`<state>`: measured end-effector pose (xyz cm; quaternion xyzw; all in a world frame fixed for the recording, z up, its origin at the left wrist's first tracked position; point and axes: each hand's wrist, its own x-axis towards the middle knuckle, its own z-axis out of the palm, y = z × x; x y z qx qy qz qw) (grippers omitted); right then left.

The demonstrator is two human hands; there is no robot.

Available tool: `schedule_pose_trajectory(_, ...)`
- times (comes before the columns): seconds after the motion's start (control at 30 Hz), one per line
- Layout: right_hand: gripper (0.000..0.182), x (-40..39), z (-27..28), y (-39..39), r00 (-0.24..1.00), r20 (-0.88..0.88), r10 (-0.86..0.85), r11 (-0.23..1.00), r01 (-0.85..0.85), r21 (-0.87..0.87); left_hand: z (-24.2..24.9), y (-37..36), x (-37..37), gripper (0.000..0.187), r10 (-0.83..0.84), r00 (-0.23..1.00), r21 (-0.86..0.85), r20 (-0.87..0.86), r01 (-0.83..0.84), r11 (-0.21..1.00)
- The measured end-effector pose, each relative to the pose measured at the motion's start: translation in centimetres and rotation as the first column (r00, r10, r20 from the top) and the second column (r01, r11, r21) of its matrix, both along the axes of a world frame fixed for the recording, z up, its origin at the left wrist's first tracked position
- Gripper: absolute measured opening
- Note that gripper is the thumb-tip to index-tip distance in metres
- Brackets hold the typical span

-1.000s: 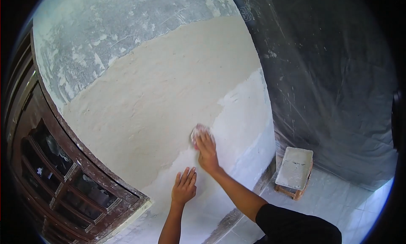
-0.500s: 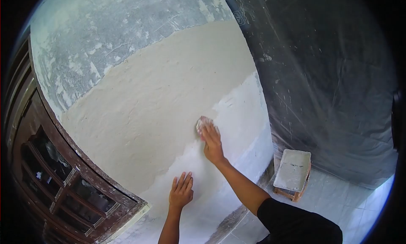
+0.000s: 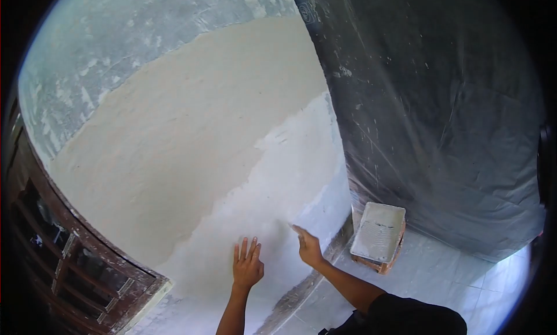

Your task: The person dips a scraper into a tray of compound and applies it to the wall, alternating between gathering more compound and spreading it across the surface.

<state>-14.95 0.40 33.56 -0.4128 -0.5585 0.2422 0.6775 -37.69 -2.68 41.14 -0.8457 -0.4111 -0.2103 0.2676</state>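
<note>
My right hand (image 3: 311, 249) is closed round what looks like a thin putty scraper (image 3: 292, 225), seen almost edge-on, so little of it shows. Its tip is at the white lower part of the wall (image 3: 272, 184). To its left, my left hand (image 3: 248, 268) rests on the wall with fingers stretched upward, holding nothing. Above both hands spreads a broad beige coat of putty (image 3: 168, 132), which meets the white area along a ragged slanting edge.
A paint tray (image 3: 380, 225) with pale putty stands on a small wooden stool (image 3: 383, 267) at the right. Dark plastic sheeting (image 3: 429, 132) hangs beyond the wall's corner. A brown wooden window frame (image 3: 93, 236) borders the left. Pale tiles (image 3: 441, 277) cover the floor.
My right hand has moved down and to the right, off the beige edge and onto the white area. My left hand stays nearly still. The view has shifted, so the wall appears further left.
</note>
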Motion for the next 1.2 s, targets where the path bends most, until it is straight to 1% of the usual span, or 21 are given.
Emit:
schedule_pose_trajectory(0.07, 0.027, 3.3, -0.2, 1.2, 0.975, -0.222, 0.002, 0.997, -0.020, -0.078, -1.8, 0.7, 3.8, 0.052, -0.012, 0.999, -0.087, 0.041, 0.015, 0.996)
schedule_pose_trajectory(0.1, 0.024, 5.4, -0.7, 1.6, 0.987, -0.124, -0.102, 0.981, 0.079, -0.180, -2.7, 1.4, 5.7, 0.054, -0.023, 0.999, -0.124, 0.043, 0.029, 0.992)
schedule_pose_trajectory(0.13, 0.024, 7.4, -2.5, 2.7, 0.988, -0.108, -0.109, 0.976, 0.086, -0.199, -3.4, 2.0, 7.8, 0.054, -0.027, 0.998, -0.144, 0.057, 0.035, 0.989)
schedule_pose_trajectory(0.2, 0.024, 11.6, -7.1, 5.4, 0.974, -0.213, -0.082, 0.957, 0.018, -0.289, -4.7, 3.3, 12.3, 0.053, -0.061, 0.988, -0.226, 0.145, 0.093, 0.970)
schedule_pose_trajectory(0.23, 0.026, 13.4, -7.3, 5.5, 0.945, -0.314, -0.093, 0.946, -0.014, -0.324, -5.8, 3.9, 14.4, 0.053, -0.058, 0.985, -0.253, 0.161, 0.098, 0.963)
schedule_pose_trajectory(0.27, 0.026, 15.6, -7.7, 5.5, 0.948, -0.300, -0.104, 0.936, -0.008, -0.352, -6.9, 4.6, 16.7, 0.053, -0.053, 0.979, -0.286, 0.199, 0.110, 0.952)
schedule_pose_trajectory(0.33, 0.028, 19.8, -8.1, 5.5, 0.850, -0.508, -0.136, 0.888, -0.122, -0.442, -9.0, 6.2, 21.0, 0.054, -0.044, 0.969, -0.348, 0.243, 0.129, 0.929)
schedule_pose_trajectory(0.37, 0.029, 22.0, -8.7, 5.1, 0.833, -0.540, -0.120, 0.869, -0.175, -0.463, -10.3, 6.7, 23.2, 0.055, -0.043, 0.963, -0.396, 0.266, 0.150, 0.906)
schedule_pose_trajectory(0.47, 0.030, 28.8, -14.4, 5.0, 0.839, -0.531, -0.117, 0.808, -0.231, -0.542, -15.1, 7.6, 28.8, 0.058, -0.031, 0.960, -0.504, 0.279, 0.174, 0.846)
schedule_pose_trajectory(0.5, 0.032, 30.2, -15.4, 4.6, 0.843, -0.483, -0.236, 0.753, -0.156, -0.639, -16.7, 7.6, 30.4, 0.059, 0.001, 0.950, -0.535, 0.313, 0.176, 0.826)
schedule_pose_trajectory(0.53, 0.032, 31.8, -16.2, 4.2, 0.847, -0.464, -0.260, 0.721, -0.149, -0.677, -18.3, 7.3, 32.0, 0.060, 0.041, 0.937, -0.566, 0.347, 0.175, 0.805)
schedule_pose_trajectory(0.6, 0.037, 34.4, -18.5, 3.2, 0.739, -0.592, -0.320, 0.764, -0.168, -0.623, -20.5, 6.5, 34.4, 0.060, 0.109, 0.935, -0.687, 0.337, 0.165, 0.708)
schedule_pose_trajectory(0.67, 0.041, 36.8, -20.5, 1.7, 0.746, -0.573, -0.340, 0.696, -0.210, -0.686, -23.0, 6.0, 36.0, 0.061, 0.099, 0.932, -0.708, 0.349, 0.193, 0.679)
schedule_pose_trajectory(0.73, 0.042, 38.3, -22.7, 0.6, 0.731, -0.604, -0.318, 0.687, -0.262, -0.678, -24.8, 5.6, 37.3, 0.062, 0.146, 0.929, -0.767, 0.339, 0.183, 0.615)
schedule_pose_trajectory(0.77, 0.041, 38.6, -24.0, 0.2, 0.735, -0.575, -0.359, 0.675, -0.221, -0.704, -25.7, 5.4, 37.8, 0.063, 0.176, 0.927, -0.796, 0.332, 0.176, 0.579)
schedule_pose_trajectory(0.93, 0.042, 39.9, -27.3, -1.3, 0.759, -0.501, -0.416, 0.538, -0.239, -0.808, -31.6, 4.9, 38.8, 0.064, 0.226, 0.928, -0.868, 0.297, 0.163, 0.469)
schedule_pose_trajectory(1.03, 0.042, 39.9, -30.0, -1.8, 0.803, -0.447, -0.394, 0.493, -0.225, -0.840, -35.8, 4.5, 38.9, 0.067, 0.180, 0.948, -0.887, 0.262, 0.163, 0.433)
schedule_pose_trajectory(1.07, 0.041, 39.6, -30.4, -2.0, 0.850, -0.389, -0.355, 0.478, -0.193, -0.857, -37.0, 4.0, 38.8, 0.067, 0.190, 0.949, -0.901, 0.253, 0.159, 0.404)
schedule_pose_trajectory(1.1, 0.040, 39.3, -31.2, -2.3, 0.890, -0.333, -0.310, 0.469, -0.161, -0.868, -38.0, 3.9, 38.8, 0.067, 0.156, 0.961, -0.898, 0.228, 0.146, 0.415)
schedule_pose_trajectory(1.13, 0.040, 38.9, -31.9, -2.7, 0.890, -0.329, -0.316, 0.449, -0.165, -0.878, -39.0, 3.8, 38.8, 0.067, 0.121, 0.972, -0.894, 0.204, 0.134, 0.428)
schedule_pose_trajectory(1.2, 0.037, 37.6, -33.5, -3.4, 0.981, -0.108, -0.163, 0.436, -0.026, -0.900, -40.9, 3.8, 38.4, 0.067, 0.105, 0.978, -0.907, 0.180, 0.123, 0.404)
